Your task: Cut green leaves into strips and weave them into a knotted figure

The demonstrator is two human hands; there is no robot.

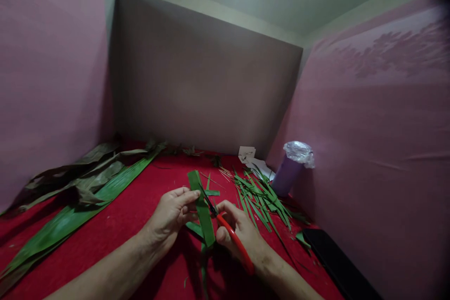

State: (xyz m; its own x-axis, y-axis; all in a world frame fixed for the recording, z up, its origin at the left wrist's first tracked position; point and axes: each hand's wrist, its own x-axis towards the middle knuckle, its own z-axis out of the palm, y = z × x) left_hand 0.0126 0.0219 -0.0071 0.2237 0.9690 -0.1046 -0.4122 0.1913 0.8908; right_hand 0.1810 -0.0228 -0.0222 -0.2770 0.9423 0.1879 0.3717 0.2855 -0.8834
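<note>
One broad tabletop (pixel 140 206), covered in red cloth and walled in by pink sheeting on both sides, carried everything. Along its left edge lay a long flat green palm-like leaf (pixel 87 206), running from the near left corner toward the far edge. Crumpled dried brown leaves (pixel 80 173) were heaped beside it and partly on it. Toward the right edge, a loose pile of narrow cut green leaf slivers (pixel 258 197) fanned out. A flat black rectangular slab (pixel 337 262) lay at the near right corner, against the wall. A purple plastic cup (pixel 286 176), its mouth covered with crinkled clear film, stood just beyond the pile at the right edge.

Near the middle of the near edge, the left hand (pixel 170 218) pinched a broad green leaf strip (pixel 202 206) between thumb and fingers and held it upright, tilted slightly, just above the cloth. The right hand (pixel 239 229) was closed around the red-handled scissors with dark blades (pixel 228 232). The blades met the strip's right side, though I could not tell how far they gaped. A small white paper card (pixel 246 153) leaned at the far edge.
</note>
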